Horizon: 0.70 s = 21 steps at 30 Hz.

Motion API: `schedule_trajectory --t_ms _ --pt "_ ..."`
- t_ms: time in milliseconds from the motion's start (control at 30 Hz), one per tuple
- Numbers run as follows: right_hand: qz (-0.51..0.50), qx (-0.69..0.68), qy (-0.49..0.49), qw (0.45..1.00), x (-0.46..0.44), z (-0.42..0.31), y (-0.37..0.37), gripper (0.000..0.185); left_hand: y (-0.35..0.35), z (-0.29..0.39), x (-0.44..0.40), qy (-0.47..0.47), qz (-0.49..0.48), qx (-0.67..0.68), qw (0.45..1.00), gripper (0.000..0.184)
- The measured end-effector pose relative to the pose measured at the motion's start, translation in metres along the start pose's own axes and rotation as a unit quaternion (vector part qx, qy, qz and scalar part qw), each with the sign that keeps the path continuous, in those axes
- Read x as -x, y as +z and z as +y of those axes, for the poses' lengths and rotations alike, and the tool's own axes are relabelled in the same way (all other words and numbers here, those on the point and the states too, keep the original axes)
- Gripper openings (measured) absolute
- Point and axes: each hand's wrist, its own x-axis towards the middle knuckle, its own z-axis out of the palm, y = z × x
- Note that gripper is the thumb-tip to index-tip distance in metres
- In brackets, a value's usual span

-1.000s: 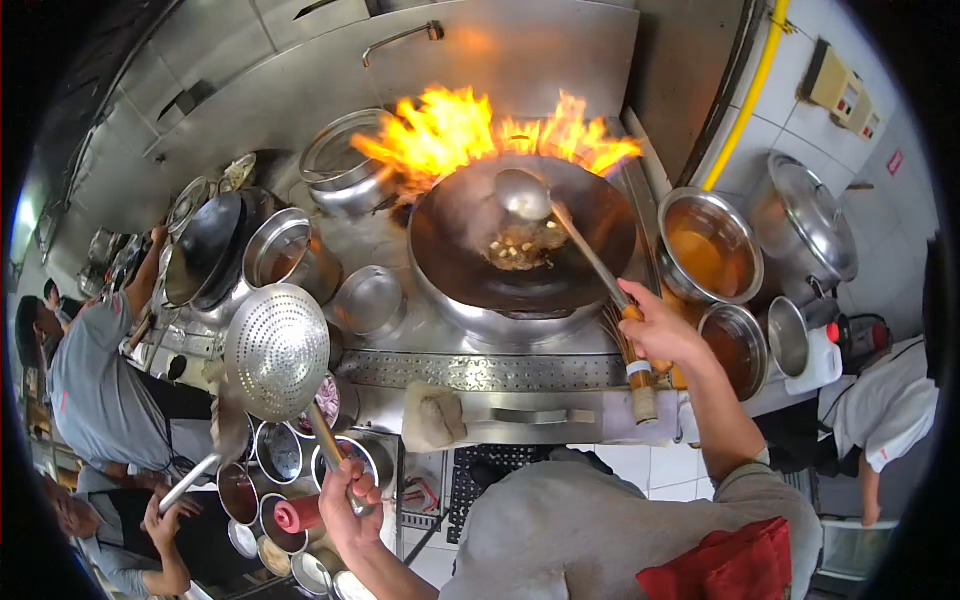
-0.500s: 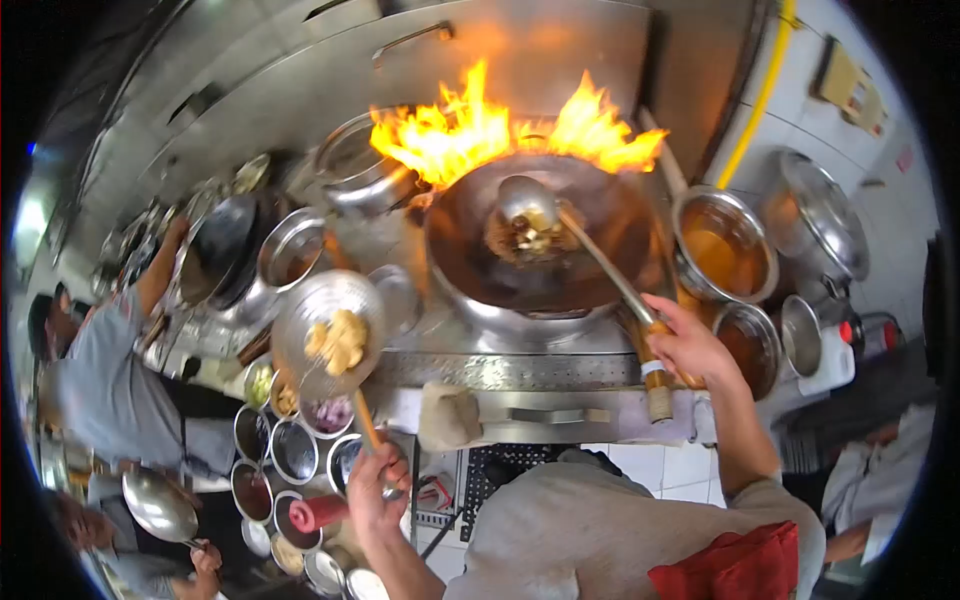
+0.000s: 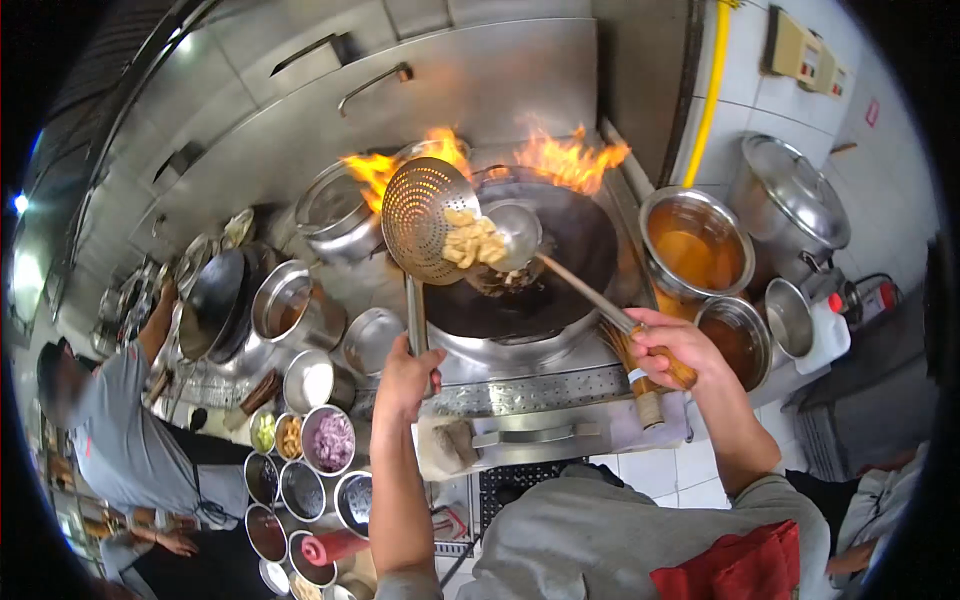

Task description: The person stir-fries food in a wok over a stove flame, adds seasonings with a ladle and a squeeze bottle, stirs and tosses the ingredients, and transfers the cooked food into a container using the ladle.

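My left hand (image 3: 408,380) is closed round the handle of a perforated strainer (image 3: 408,225), which is tilted over the left side of the wok (image 3: 575,235). Pale yellow food pieces (image 3: 472,243) are at the strainer's right edge, above the wok. In my right hand (image 3: 678,350) is the wooden grip of a long ladle (image 3: 518,238). The ladle's bowl is beside the pieces, over the wok. Dark bits of food lie at the wok's bottom, partly hidden by both tools.
Flames (image 3: 570,160) rise behind the wok. A pot of orange liquid (image 3: 695,255) stands right, near a bamboo brush (image 3: 640,385). Ingredient bowls, one with chopped purple onion (image 3: 330,440), stand at lower left. A co-worker (image 3: 140,430) is at left; another person's sleeve shows at lower right.
The strainer has moved right and away from me, from beside the wok to over it, and has tipped. The ladle's bowl now meets the food pieces. The flames are lower.
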Motion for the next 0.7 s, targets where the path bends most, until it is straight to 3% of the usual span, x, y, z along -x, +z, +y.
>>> schedule_trajectory --t_ms 67,200,400,433,467,533,600,667,700 --pt "-0.026 -0.067 0.019 0.997 -0.002 -0.003 -0.002 0.047 0.007 0.007 -0.019 0.016 0.025 -0.05 0.998 0.037" --pt "-0.039 -0.042 0.008 0.998 0.001 -0.009 -0.001 0.054 -0.001 0.015 -0.018 0.079 0.083 -0.109 0.987 0.043" --pt "-0.027 0.153 -0.003 0.988 0.012 -0.03 0.0 0.061 -0.041 0.0 0.056 0.002 0.126 0.078 0.989 0.022" --pt "-0.042 0.236 -0.001 0.971 0.002 -0.031 -0.013 0.063 -0.049 -0.011 0.062 -0.016 0.128 0.119 0.985 0.02" --pt "0.01 0.349 -0.05 0.936 -0.004 -0.023 -0.012 0.063 -0.058 -0.025 0.068 -0.037 0.131 0.161 0.978 0.018" --pt "0.107 0.557 -0.148 0.81 -0.019 -0.002 -0.004 0.065 -0.07 -0.051 0.076 -0.077 0.137 0.243 0.957 0.015" --pt "0.122 0.607 -0.3 0.726 -0.04 0.013 -0.022 0.068 -0.082 -0.078 0.08 -0.116 0.146 0.323 0.928 0.013" --pt "0.137 0.544 -0.226 0.796 -0.025 -0.001 -0.015 0.069 -0.095 -0.115 0.075 -0.14 0.122 0.394 0.9 0.01" --pt "0.126 0.459 -0.129 0.87 -0.013 -0.014 0.003 0.068 -0.099 -0.122 0.074 -0.159 0.097 0.427 0.885 0.013"
